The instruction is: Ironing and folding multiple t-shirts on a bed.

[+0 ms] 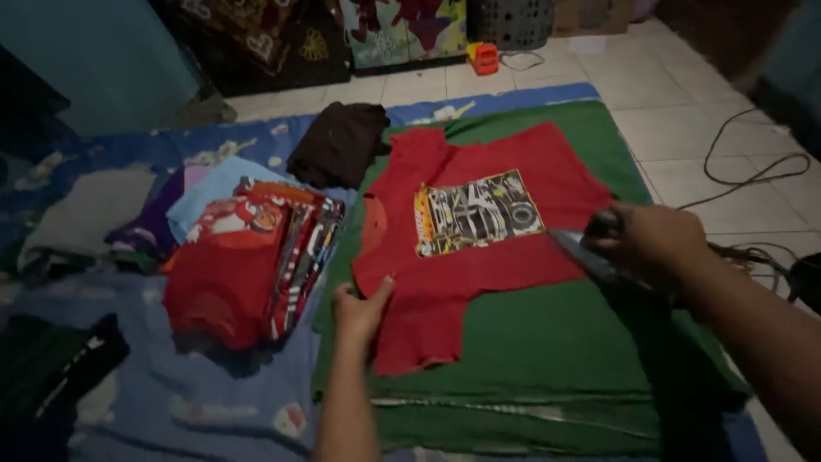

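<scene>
A red T-shirt (pixel 479 248) with a printed panel on its chest lies spread flat on a green cloth (pixel 547 359) laid over the floor. The left hand (pixel 361 310) sits at the shirt's lower left edge, at about 8 o'clock from the print, thumb up and fingers closed on the hem of the sleeve, pinching the fabric. The right hand (pixel 654 241) hovers at about 3 o'clock from the print, wrapped around the dark handle of an iron (pixel 590 252) whose pointed metal sole angles toward the shirt's right side, at or just over that edge; whether it presses the fabric cannot be told.

At 9 o'clock from the shirt, just beside it, a stack of folded clothes (pixel 248 265) rests on a blue patterned sheet (pixel 171 393), red pieces on top. A dark brown garment (pixel 339 141) lies crumpled at 11 o'clock, touching the green cloth's far corner. Loose grey and purple clothes lie farther out at 9 o'clock.

Bare green cloth stretches at 6 o'clock below the shirt and along its right at 4 o'clock. Past the cloth's right edge, white floor tiles (pixel 684 103) carry a black cable (pixel 753 162) looping at 2 o'clock. A small orange toy (pixel 485 57) sits at 12 o'clock, well apart.
</scene>
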